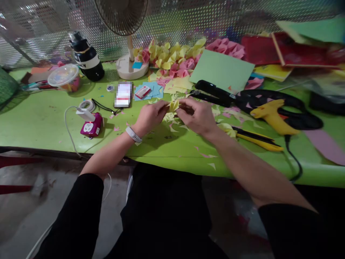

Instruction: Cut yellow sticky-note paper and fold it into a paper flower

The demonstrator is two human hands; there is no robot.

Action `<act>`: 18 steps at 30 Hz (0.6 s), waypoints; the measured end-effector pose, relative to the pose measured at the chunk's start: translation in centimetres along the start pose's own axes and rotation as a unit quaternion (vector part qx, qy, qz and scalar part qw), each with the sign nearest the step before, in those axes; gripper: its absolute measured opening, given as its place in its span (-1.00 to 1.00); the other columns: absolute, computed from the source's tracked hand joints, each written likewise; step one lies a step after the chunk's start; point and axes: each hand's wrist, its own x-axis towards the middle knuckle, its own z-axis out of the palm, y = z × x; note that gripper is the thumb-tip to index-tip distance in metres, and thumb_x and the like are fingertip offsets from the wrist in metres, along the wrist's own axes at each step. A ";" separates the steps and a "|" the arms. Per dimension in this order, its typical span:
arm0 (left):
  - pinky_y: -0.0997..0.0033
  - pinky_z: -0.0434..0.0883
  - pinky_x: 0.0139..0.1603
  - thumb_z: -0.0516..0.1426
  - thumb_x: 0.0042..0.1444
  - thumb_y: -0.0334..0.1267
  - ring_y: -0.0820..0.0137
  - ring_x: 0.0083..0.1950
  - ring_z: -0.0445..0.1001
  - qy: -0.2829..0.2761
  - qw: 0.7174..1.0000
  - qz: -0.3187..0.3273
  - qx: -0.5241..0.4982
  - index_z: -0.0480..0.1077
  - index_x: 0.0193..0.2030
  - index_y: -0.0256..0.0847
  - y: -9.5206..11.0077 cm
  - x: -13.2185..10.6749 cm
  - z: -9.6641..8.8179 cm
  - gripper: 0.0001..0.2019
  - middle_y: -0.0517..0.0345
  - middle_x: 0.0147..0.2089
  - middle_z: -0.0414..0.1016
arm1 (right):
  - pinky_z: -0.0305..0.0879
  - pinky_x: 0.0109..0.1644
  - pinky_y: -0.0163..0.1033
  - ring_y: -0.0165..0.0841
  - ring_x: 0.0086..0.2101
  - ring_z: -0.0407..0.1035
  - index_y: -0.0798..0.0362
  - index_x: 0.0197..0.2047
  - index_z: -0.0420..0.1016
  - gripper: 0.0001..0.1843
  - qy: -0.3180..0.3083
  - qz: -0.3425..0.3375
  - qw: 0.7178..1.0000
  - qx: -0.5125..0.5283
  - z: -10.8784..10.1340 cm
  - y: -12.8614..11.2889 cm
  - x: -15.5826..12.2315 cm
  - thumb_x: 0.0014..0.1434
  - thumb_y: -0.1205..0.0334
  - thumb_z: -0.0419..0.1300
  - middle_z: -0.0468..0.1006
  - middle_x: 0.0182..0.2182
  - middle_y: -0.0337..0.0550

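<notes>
Between my two hands is a small piece of folded yellow paper [174, 105], held just above the table. My left hand [152, 115], with a pale band on its wrist, pinches the paper's left side. From the right, my right hand [198, 114] grips it with thumb and fingers. Yellow and pink paper scraps [172, 126] lie under and around both hands. By my right wrist another curled yellow paper piece [228, 129] rests beside a yellow-and-black cutter [256, 139].
A yellow glue gun [277, 115] with a cord and a black flat iron [215, 94] lie right. Behind are yellow paper flowers [172, 55], a green sheet [222, 70] and a fan [132, 66]. Left stand a bottle [88, 59], a phone [123, 94] and a purple power adapter [92, 126].
</notes>
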 end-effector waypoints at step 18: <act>0.43 0.62 -0.13 0.13 0.20 -0.38 0.45 -0.21 0.63 -0.018 0.965 -0.095 -0.245 0.58 0.02 -0.29 -1.4 0.5 1.3 -0.70 0.02 -0.14 0.67 | 0.56 -0.11 -0.06 -0.26 -0.24 0.59 -0.02 0.06 0.58 -0.67 0.016 -0.029 0.999 0.015 0.1 1.4 0.7 0.20 0.28 0.28 0.69 -0.18 -0.09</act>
